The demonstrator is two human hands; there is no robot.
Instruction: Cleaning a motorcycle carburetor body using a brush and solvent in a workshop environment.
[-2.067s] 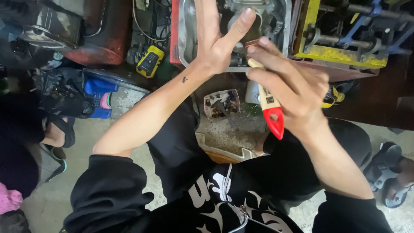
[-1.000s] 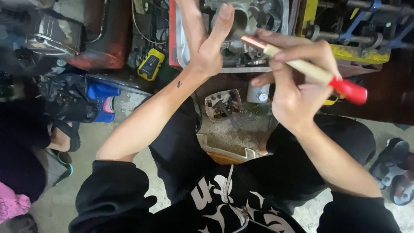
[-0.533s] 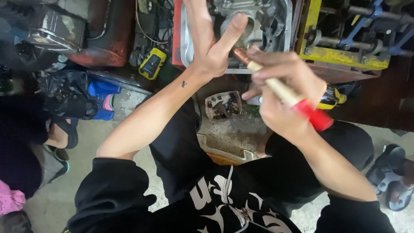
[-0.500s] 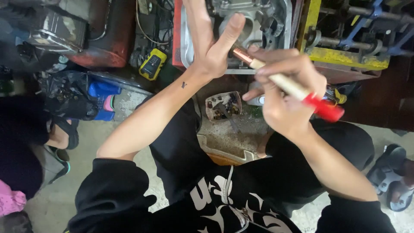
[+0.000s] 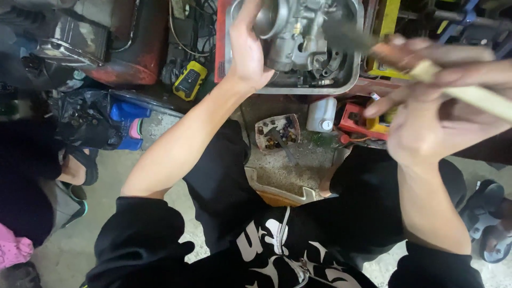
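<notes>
Cluttered workshop floor surrounds a metal tray point(image 5: 354, 80). Over it a grey carburetor point(image 5: 290, 32) is gripped by the left hand point(image 5: 248, 48). The right hand point(image 5: 432, 117), blurred, is closed around a brush point(image 5: 421, 66); short, light strokes are best.

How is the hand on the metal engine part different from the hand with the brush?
The left hand looks sharp and grips the grey engine part over the metal tray. The right hand is blurred and holds a pale-handled brush beside the tray. Both are bare.
</notes>
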